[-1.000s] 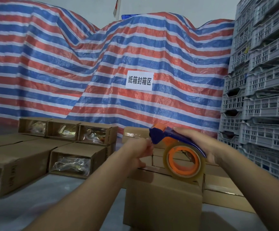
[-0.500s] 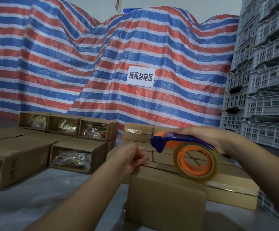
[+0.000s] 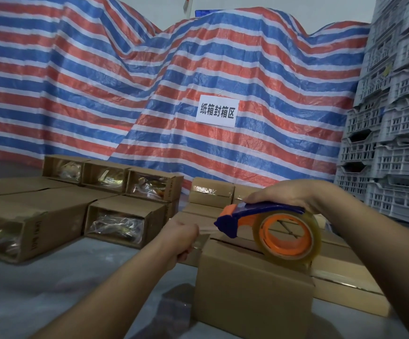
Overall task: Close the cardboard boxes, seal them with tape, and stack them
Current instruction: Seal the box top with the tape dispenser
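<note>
Right hand [image 3: 286, 194] gripping tape dispenser [image 3: 272, 228] over closed box [image 3: 252, 285]; left hand [image 3: 181, 231] fingers at 9 o'clock pinching tape end.

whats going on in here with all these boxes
A person is taping a cardboard box shut. The right hand holds a blue and orange tape dispenser over the box top, while the left hand pinches the clear tape end. More boxes, still open, lie to the left.
</note>
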`<state>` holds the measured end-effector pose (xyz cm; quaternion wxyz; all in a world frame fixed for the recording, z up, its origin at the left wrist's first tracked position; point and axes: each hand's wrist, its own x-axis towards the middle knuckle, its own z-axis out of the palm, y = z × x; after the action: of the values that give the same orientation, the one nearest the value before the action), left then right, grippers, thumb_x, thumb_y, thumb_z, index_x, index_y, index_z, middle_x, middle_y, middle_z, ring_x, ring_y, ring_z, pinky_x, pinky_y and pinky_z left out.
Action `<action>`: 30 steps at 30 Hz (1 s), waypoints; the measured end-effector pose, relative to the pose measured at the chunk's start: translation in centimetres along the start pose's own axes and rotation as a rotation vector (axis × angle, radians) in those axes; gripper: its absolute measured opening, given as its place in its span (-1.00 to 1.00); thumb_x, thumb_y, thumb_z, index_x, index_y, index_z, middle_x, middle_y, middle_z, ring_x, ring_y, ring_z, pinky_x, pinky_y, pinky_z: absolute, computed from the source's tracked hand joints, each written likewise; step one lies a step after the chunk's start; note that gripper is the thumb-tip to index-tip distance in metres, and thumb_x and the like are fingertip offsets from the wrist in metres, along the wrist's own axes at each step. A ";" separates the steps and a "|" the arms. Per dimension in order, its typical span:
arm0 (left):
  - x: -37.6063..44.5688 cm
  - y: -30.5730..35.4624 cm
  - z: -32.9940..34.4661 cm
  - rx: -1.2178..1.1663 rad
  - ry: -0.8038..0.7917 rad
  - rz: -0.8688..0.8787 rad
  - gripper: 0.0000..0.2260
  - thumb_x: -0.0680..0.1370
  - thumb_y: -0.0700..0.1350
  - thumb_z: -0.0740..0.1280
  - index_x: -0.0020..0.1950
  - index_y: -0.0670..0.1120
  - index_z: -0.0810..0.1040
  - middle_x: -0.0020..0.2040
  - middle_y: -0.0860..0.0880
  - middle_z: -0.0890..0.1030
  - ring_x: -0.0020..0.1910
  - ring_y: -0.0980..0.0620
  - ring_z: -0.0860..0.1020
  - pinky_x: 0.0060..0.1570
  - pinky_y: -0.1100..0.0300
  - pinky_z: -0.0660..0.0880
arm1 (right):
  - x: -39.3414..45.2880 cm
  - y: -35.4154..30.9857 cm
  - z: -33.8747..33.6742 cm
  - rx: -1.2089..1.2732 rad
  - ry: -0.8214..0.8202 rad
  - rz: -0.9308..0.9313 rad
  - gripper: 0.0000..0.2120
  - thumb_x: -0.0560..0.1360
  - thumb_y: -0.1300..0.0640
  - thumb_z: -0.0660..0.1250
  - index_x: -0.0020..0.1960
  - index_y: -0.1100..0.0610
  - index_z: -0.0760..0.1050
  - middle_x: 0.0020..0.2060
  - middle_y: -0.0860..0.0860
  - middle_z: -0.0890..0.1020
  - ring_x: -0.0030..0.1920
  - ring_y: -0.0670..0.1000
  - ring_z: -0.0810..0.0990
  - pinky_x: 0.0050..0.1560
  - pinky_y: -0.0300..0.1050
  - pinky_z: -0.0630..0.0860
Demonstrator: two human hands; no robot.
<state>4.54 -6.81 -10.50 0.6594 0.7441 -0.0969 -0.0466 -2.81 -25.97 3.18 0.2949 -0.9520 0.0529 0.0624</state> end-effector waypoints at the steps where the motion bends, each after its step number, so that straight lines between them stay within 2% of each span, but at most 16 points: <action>1: 0.0 -0.3 0.0 0.002 -0.010 -0.011 -0.89 0.62 -0.17 0.21 0.03 -0.16 0.50 -0.29 -0.07 0.42 -0.42 0.07 0.36 -0.60 0.35 0.25 | 0.1 -0.2 0.1 -0.006 -0.007 0.013 -0.62 0.61 -0.14 0.26 0.21 0.15 0.50 -0.29 0.01 0.68 -0.37 -0.10 0.63 -0.35 -0.30 0.53; 4: 0.1 -0.9 0.0 0.012 -0.046 -0.054 -0.88 0.62 -0.14 0.22 0.07 -0.14 0.51 -0.28 -0.06 0.43 -0.40 0.08 0.36 -0.57 0.31 0.27 | 0.2 -0.7 0.4 -0.024 -0.012 0.054 -0.65 0.61 -0.14 0.27 0.12 0.16 0.51 -0.32 0.00 0.67 -0.40 -0.10 0.62 -0.36 -0.30 0.53; 10: 0.5 -1.9 -0.2 0.011 -0.070 -0.097 -0.89 0.62 -0.11 0.25 0.03 -0.14 0.48 -0.27 -0.06 0.43 -0.40 0.08 0.36 -0.53 0.30 0.28 | 0.5 -1.3 0.6 -0.088 0.001 0.087 -0.64 0.60 -0.15 0.28 0.14 0.15 0.50 -0.32 0.00 0.68 -0.38 -0.09 0.63 -0.34 -0.28 0.55; 14: 0.3 -2.6 0.9 0.084 -0.128 -0.133 -0.76 0.64 -0.01 0.24 0.20 -0.13 0.48 -0.08 -0.08 0.50 -0.26 0.07 0.41 -0.41 0.28 0.34 | 0.9 -1.1 0.7 -0.102 0.015 0.100 -0.58 0.57 -0.18 0.32 0.19 0.16 0.50 -0.27 0.02 0.69 -0.34 -0.07 0.65 -0.28 -0.24 0.55; 16: 0.1 -2.6 1.2 0.105 -0.161 -0.138 -0.73 0.64 0.01 0.23 0.22 -0.13 0.51 -0.05 -0.08 0.52 -0.23 0.06 0.43 -0.38 0.28 0.35 | 1.0 -1.0 0.6 -0.091 0.013 0.098 -0.56 0.55 -0.18 0.33 0.21 0.16 0.49 -0.25 0.03 0.70 -0.32 -0.06 0.65 -0.26 -0.23 0.55; 22: -0.1 -2.3 0.8 0.189 -0.220 -0.120 -0.65 0.66 0.13 0.14 0.23 -0.10 0.49 -0.01 -0.06 0.54 -0.29 0.08 0.43 -0.38 0.29 0.36 | 1.0 -1.0 0.6 -0.073 0.000 0.087 -0.58 0.58 -0.16 0.31 0.23 0.16 0.48 -0.24 0.04 0.70 -0.32 -0.07 0.65 -0.25 -0.23 0.55; 26: 0.0 -1.6 0.7 0.448 -0.212 -0.078 -0.57 0.69 0.17 -0.03 0.40 -0.05 0.33 0.18 -0.09 0.55 -0.16 0.05 0.54 -0.29 0.22 0.44 | 0.8 -1.1 0.6 -0.091 -0.024 0.071 -0.62 0.61 -0.13 0.27 0.23 0.16 0.47 -0.28 0.01 0.69 -0.35 -0.09 0.64 -0.29 -0.27 0.55; 28: 0.2 -1.4 0.3 0.526 -0.213 -0.071 -0.52 0.68 0.20 -0.07 0.52 0.00 0.19 0.30 -0.13 0.50 -0.13 0.03 0.56 -0.26 0.18 0.47 | 0.8 -1.1 0.5 -0.104 -0.020 0.056 -0.62 0.61 -0.14 0.26 0.23 0.15 0.48 -0.27 0.00 0.69 -0.34 -0.09 0.65 -0.29 -0.28 0.56; 30: 0.3 -1.3 0.0 0.536 -0.192 -0.047 -0.53 0.68 0.19 -0.05 0.55 0.03 0.15 0.37 -0.13 0.44 -0.15 0.03 0.54 -0.20 0.14 0.49 | 0.9 -1.0 0.4 -0.086 -0.015 0.055 -0.63 0.61 -0.14 0.27 0.21 0.15 0.49 -0.26 0.01 0.70 -0.33 -0.08 0.65 -0.29 -0.29 0.56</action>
<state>4.95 -6.71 -11.73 0.4256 0.8861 -0.1505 -0.1051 -1.87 -24.96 3.27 0.2524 -0.9615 0.0740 0.0800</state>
